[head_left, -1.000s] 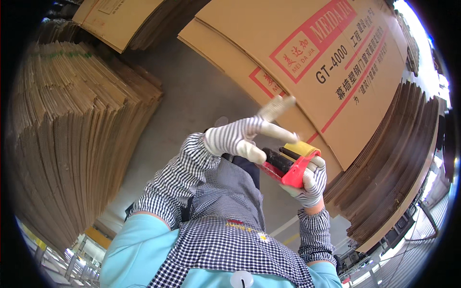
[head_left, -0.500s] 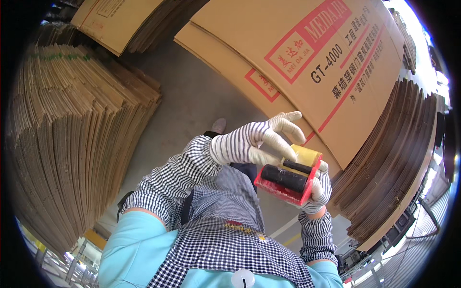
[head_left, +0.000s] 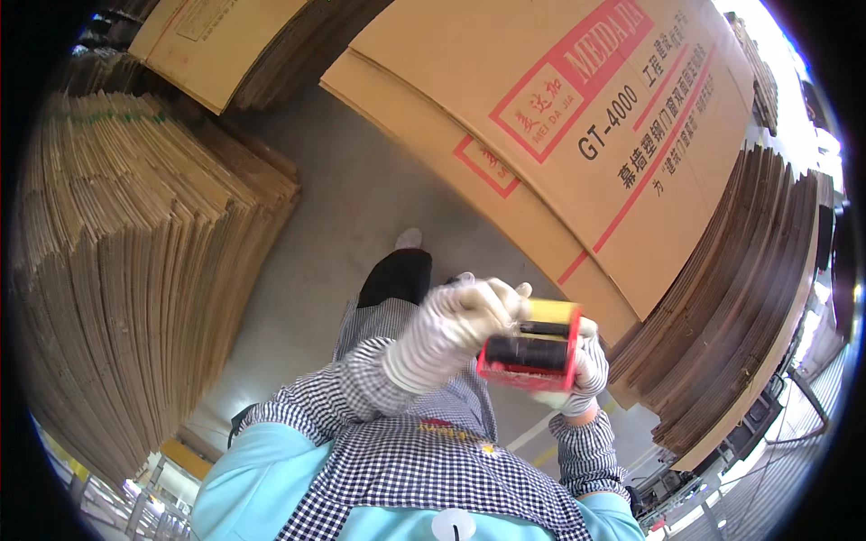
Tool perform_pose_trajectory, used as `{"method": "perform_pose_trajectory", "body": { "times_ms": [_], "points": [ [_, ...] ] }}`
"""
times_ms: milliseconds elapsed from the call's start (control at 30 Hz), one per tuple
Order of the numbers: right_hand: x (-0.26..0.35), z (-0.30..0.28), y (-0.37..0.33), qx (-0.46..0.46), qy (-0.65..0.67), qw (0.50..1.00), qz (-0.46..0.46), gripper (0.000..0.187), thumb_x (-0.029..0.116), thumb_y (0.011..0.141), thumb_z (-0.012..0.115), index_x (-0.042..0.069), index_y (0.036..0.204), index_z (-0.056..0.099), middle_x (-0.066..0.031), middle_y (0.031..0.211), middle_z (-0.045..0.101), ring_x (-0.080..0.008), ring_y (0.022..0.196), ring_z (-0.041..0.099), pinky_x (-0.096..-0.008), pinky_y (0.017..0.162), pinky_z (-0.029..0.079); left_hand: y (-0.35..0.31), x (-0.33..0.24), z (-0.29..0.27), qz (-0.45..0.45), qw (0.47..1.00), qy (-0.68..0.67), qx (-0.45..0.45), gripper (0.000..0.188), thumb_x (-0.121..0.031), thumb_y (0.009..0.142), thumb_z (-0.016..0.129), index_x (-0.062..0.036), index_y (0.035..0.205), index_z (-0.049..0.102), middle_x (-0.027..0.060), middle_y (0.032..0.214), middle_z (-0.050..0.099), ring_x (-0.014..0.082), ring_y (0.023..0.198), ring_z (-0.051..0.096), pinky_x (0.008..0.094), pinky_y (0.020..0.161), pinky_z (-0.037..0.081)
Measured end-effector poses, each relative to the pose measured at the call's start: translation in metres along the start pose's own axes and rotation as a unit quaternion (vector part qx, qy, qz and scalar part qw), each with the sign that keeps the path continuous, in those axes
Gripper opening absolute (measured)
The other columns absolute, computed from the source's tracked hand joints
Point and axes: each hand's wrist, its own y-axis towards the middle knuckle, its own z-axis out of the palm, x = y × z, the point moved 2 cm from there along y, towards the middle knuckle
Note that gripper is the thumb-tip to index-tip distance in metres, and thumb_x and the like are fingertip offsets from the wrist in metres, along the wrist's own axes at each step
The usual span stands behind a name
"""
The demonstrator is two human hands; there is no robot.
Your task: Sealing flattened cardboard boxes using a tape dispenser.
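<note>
My right hand [head_left: 588, 365], in a white striped glove, grips the right side of a red tape dispenser [head_left: 570, 361]. In its frame sit a yellow tape roll [head_left: 552, 311] and a thick black roller [head_left: 532, 353], with a thinner black bar between them. My left hand [head_left: 469, 316], gloved alike and smeared by motion, is at the dispenser's left edge beside the tape roll. Its fingers are curled together. What they pinch, if anything, is too blurred to make out.
A pile of flat printed cardboard cartons [head_left: 505, 68] lies ahead to the right. Tall stacks of flattened cardboard stand at left [head_left: 153, 261] and right [head_left: 740, 288]. Another carton pile [head_left: 212, 45] is at the far left. Grey floor [head_left: 361, 180] runs between them.
My left hand has moved left and down from above the dispenser, its spread fingers curling closed. The dispenser, in my right hand, has shifted slightly left. My legs have moved.
</note>
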Motion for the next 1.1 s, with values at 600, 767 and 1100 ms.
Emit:
{"method": "perform_pose_trajectory", "body": {
  "times_ms": [600, 767, 1100],
  "points": [
    [-0.006, -0.008, 0.003, 0.031, -0.146, 0.989, -0.014, 0.051, 0.029, 0.059, 0.089, 0.01, 0.096, 0.059, -0.0065, 0.089, 0.071, -0.0321, 0.092, 0.065, -0.0436, 0.091, 0.046, 0.046, 0.018, -0.05, -0.1, 0.969, 0.115, 0.194, 0.034, -0.019, 0.096, 0.064, -0.0058, 0.126, 0.068, 0.0138, 0.134, 0.064, 0.0279, 0.145, 0.036, 0.0438, 0.121, 0.022],
    [-0.012, 0.01, 0.002, 0.019, -0.138, 0.99, -0.02, 0.051, 0.028, 0.058, 0.089, 0.01, 0.095, 0.058, -0.006, 0.083, 0.068, -0.031, 0.087, 0.064, -0.0439, 0.087, 0.047, 0.037, 0.029, -0.06, -0.112, 0.97, 0.21, 0.049, 0.024, -0.021, 0.097, 0.061, -0.0015, 0.1, 0.075, 0.0073, 0.096, 0.076, 0.0162, 0.095, 0.069, 0.0444, 0.118, 0.028],
    [-0.028, -0.013, -0.06, -0.015, -0.187, 0.977, 0.101, 0.053, 0.018, 0.054, 0.087, 0.011, 0.1, 0.061, -0.0051, 0.087, 0.067, -0.0295, 0.09, 0.062, -0.0428, 0.085, 0.048, 0.031, -0.105, -0.166, 0.233, 0.963, -0.126, -0.042, 0.021, -0.021, 0.097, 0.062, -0.0086, 0.082, 0.055, 0.0054, 0.079, 0.059, 0.0174, 0.086, 0.063, 0.0408, 0.104, 0.053]
  ]
}}
